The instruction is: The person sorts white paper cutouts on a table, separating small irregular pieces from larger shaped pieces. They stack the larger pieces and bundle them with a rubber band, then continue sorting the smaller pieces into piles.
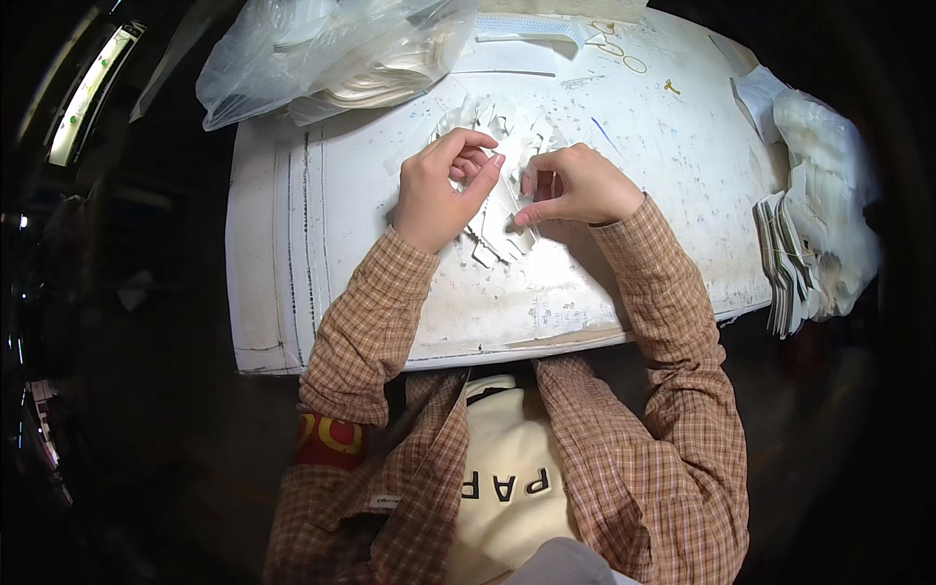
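Note:
A loose heap of thin white cut pieces [495, 237] with notched, angular edges lies on the white tabletop in front of me. Over its left side is my left hand [439, 190], its fingers curled in and the thumb tip close to the index fingertip. What it may pinch there cannot be made out against the white. My right hand [580, 185] is at the heap's right side, fingers bent, with the thumb apart from them and a gap between. The piece nearest both thumbs is partly hidden by the hands.
A clear plastic bag [331, 58] filled with stacked white pieces stands at the far left of the table [361, 322]. Several yellowish rubber bands [634, 64] lie at the back. By the right edge are banded stacks of pieces [785, 258] and another plastic bag [829, 185].

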{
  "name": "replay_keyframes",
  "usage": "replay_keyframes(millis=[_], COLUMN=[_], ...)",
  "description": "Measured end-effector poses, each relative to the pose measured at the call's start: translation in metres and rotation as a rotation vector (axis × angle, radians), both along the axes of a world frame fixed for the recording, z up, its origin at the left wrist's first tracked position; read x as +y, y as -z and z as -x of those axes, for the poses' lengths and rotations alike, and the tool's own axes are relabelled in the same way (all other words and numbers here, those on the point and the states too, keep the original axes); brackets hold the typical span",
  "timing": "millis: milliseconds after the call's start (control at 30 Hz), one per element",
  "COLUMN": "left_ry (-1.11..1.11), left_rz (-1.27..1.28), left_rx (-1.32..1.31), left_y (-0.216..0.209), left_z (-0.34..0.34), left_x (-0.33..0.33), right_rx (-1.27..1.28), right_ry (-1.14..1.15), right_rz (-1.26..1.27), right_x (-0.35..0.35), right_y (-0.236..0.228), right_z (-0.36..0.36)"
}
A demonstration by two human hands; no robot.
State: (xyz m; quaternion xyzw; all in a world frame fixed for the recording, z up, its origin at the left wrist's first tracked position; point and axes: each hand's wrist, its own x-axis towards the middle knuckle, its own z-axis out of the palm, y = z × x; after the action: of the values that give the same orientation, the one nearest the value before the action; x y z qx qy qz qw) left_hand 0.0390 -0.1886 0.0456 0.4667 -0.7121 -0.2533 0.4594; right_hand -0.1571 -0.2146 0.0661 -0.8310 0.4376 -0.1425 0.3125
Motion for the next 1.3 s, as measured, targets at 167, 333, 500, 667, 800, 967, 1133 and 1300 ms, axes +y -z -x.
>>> replay_keyframes(millis=[167,333,500,667,800,967,1133,1300], left_ry=[0.055,0.269,0.183,-0.032,-0.173,-0.007,0.062,0.141], left_rz=[-0.029,-0.219,-0.164,0.133,0.247,-0.077,-0.164,-0.130], left_rx=[-0.016,0.015,-0.036,0.031,-0.040,0.425,0.507,0.473], left_y=[0.000,-0.002,0.003,0.003,-0.005,-0.007,-0.006,-0.001], left_z=[-0.002,-0.008,-0.008,-0.013,-0.025,-0.022,-0.013,0.002], left_x=[-0.001,0.000,0.000,-0.010,-0.016,-0.011,-0.007,-0.001], right_rx=[-0.173,-0.648,-0.722,-0.135,0.324,0.178,0.036,-0.485], right_ry=[-0.027,-0.127,0.137,0.555,0.626,-0.094,0.040,0.201], right_rz=[-0.003,-0.217,-0.101,0.082,0.932,0.111,0.105,-0.087], right_x=[-0.005,-0.021,-0.055,-0.084,-0.054,0.018,0.012,0.002], right_y=[0.009,0.014,0.039,0.074,0.041,0.004,-0.010,-0.002], right_z=[0.000,0.014,0.062,0.114,0.094,0.001,0.003,0.007])
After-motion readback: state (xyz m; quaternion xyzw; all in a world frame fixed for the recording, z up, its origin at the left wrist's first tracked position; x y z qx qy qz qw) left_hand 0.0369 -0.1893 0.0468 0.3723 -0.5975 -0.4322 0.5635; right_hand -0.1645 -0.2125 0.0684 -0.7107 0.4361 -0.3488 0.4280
